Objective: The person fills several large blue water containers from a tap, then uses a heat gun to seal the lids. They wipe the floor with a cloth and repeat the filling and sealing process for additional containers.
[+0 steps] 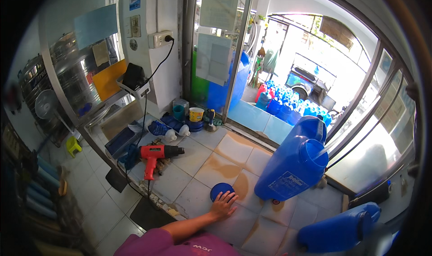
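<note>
My left hand point(222, 205) reaches over the tiled ledge, its spread fingertips at the lower edge of a round blue lid point(221, 190). Whether it presses on the lid I cannot tell. My right hand is out of view, apart from what may be a fingertip at the bottom edge. Right of the lid stands a tall blue plastic water container point(287, 168) with a round opening at its top, into which a clear stream or tube slants. Another blue container point(332, 234) is at the lower right. A red heat gun point(155, 156) lies to the left, its nozzle pointing right.
Brownish wet patches point(219, 166) mark the tiles. Blue-wrapped bottles point(158, 128), a yellow tub point(196, 114) and a teal cup point(178, 112) stand by the wall. A black cord point(145, 112) hangs from an outlet. Past the door frame are many blue containers point(287, 104).
</note>
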Available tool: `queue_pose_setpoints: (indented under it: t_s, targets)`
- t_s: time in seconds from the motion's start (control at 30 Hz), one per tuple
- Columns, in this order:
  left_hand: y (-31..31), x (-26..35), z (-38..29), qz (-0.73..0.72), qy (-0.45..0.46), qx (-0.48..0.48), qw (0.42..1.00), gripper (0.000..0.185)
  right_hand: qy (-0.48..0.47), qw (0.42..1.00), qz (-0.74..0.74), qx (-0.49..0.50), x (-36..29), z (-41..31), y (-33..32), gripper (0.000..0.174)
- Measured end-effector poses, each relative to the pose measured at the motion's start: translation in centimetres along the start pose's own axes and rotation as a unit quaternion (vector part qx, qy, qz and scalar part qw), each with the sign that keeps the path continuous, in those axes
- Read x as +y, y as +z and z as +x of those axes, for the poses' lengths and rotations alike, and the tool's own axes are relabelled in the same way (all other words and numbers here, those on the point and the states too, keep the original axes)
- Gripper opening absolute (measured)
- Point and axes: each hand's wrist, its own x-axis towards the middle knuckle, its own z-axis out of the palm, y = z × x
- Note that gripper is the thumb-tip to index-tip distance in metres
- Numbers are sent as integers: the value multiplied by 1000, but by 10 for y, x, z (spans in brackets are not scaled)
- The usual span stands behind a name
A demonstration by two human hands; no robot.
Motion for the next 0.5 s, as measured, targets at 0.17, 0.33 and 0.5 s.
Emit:
queue_pose_setpoints:
  t_s: [0.17, 0.33, 0.5]
  targets:
    - [-10, -24, 22, -65, 6, -78, 995, 39, -55, 994, 28, 91, -9, 12, -11, 74]
    - [-13, -46, 33, -113, 77, -86, 987, 31, -26, 990, 139, 11, -10, 18, -10, 66]
    - [1, -38, 32, 15, -3, -58, 998, 61, 20, 995, 69, -63, -12, 16, -11, 66]
